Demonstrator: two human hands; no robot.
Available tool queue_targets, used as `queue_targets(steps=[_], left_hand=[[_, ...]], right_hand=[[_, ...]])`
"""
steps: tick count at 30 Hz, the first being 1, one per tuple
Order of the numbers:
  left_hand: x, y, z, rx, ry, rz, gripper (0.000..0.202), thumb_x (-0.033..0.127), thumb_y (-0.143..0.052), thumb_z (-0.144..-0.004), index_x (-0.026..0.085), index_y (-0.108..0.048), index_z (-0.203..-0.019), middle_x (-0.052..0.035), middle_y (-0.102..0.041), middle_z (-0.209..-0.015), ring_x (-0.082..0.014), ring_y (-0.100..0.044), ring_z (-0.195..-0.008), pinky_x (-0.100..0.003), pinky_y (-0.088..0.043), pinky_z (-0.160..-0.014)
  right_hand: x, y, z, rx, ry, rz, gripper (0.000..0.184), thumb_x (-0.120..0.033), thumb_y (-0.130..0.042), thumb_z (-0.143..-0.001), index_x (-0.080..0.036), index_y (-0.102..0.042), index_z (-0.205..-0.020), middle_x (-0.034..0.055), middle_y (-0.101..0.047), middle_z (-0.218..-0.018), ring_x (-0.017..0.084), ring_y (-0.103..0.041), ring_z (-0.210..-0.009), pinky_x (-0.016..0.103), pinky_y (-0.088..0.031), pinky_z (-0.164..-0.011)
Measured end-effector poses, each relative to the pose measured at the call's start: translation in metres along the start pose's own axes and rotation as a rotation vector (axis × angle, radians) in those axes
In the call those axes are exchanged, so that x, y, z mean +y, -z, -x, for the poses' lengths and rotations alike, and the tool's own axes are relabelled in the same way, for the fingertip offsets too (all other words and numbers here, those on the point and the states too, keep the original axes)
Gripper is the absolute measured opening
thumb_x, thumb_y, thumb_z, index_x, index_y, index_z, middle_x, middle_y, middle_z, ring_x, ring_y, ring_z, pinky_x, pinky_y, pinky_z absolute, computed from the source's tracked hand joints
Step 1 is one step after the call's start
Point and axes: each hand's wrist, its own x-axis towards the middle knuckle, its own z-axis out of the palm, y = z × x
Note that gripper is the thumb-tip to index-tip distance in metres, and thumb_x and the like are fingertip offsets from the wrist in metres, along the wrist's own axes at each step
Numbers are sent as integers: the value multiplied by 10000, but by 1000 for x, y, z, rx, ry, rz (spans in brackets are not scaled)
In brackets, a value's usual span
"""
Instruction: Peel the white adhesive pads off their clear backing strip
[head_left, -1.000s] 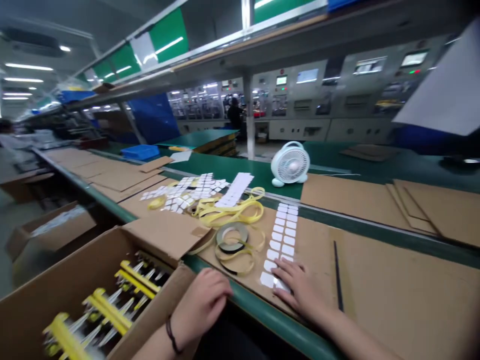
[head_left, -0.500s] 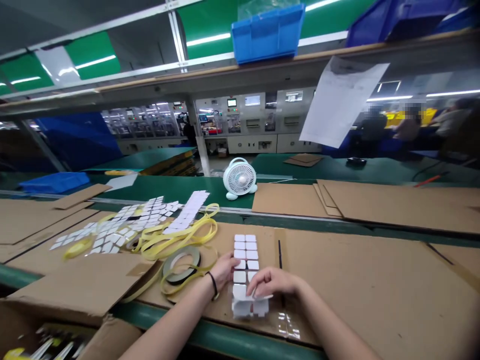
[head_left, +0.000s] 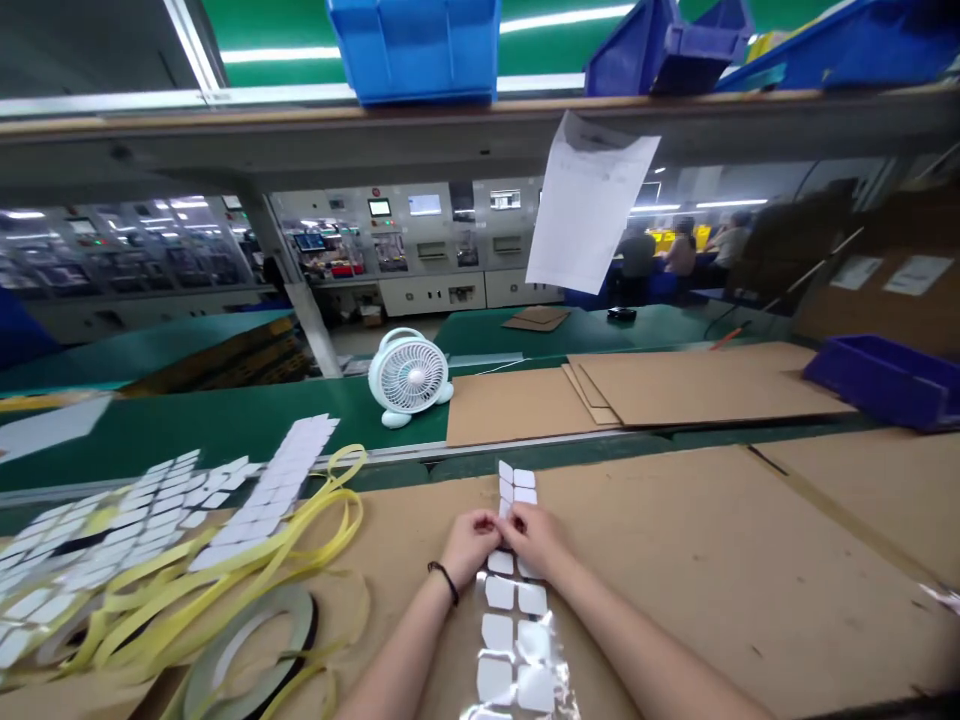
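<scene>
A clear strip of white square pads [head_left: 514,620] lies on the cardboard sheet [head_left: 675,560] in front of me, running away from me in two columns. My left hand [head_left: 469,545], with a black band on the wrist, and my right hand [head_left: 534,538] meet over the middle of the strip. Both have their fingers pinched together on the strip at the same spot. The far end of the strip [head_left: 516,482] shows beyond my fingers. The near end shines where the film is bare.
Loose yellow tape [head_left: 225,570] and a tape roll [head_left: 247,650] lie at the left with more pad strips [head_left: 277,480]. A small white fan [head_left: 409,377] stands on the green belt. Flat cardboard [head_left: 697,385] and a blue bin [head_left: 889,378] sit at the right. Blurred people are at the far back.
My view swung right and away from the carton. Both hands moved up the strip and pinched it in the middle; the near end, folded up before, now lies flat.
</scene>
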Motion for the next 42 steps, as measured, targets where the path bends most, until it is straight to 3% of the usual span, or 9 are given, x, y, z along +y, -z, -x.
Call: queue_targets(steps=[7,13,17,22,32,42], left_hand=[[-1,1,10,-27,-152,-195,163,296,-572,-789,213,-709,-816,-43,-716,-827,-192,-630,-776,-281,-479,-724],[4,2,17,-16,-374,-512,250,261,-442,-898,264,-682,-970,-36,-696,-943,-183,-627,-861,-274,-468,-780],[9,-1,23,-39,-433,-609,311,230,-393,-916,270,-651,-1085,-51,-685,-972,-186,-629,-870,-280,-472,-775],[16,-2,25,-38,-412,-573,278,260,-419,-918,268,-674,-1030,-40,-696,-958,-179,-633,-868,-274,-473,-785],[17,-3,21,56,-198,-431,218,320,-536,-853,241,-736,-887,-5,-736,-872,-155,-655,-789,-223,-478,-733],[13,-1,21,28,-239,-494,244,313,-505,-869,240,-735,-828,-8,-722,-807,-151,-632,-740,-226,-456,-702]], right_hand=[[-1,5,-2,-64,48,118,183,-273,-513,-810,-198,-525,-644,-17,-586,-655,131,-494,-621,232,-250,-564],[-4,7,-1,-66,36,178,186,-277,-499,-789,-195,-461,-627,9,-563,-637,150,-478,-616,248,-251,-567],[-4,9,1,-82,46,168,172,-265,-486,-773,-198,-420,-629,4,-540,-637,146,-480,-618,248,-274,-581],[1,11,3,-119,89,99,204,-293,-429,-826,-201,-392,-648,0,-507,-635,146,-470,-613,248,-277,-573],[7,7,0,-191,141,81,224,-286,-360,-879,-201,-376,-672,-6,-495,-649,148,-474,-631,248,-267,-581],[5,6,2,-173,165,96,220,-275,-377,-861,-199,-350,-657,-11,-477,-644,140,-443,-619,253,-245,-578]])
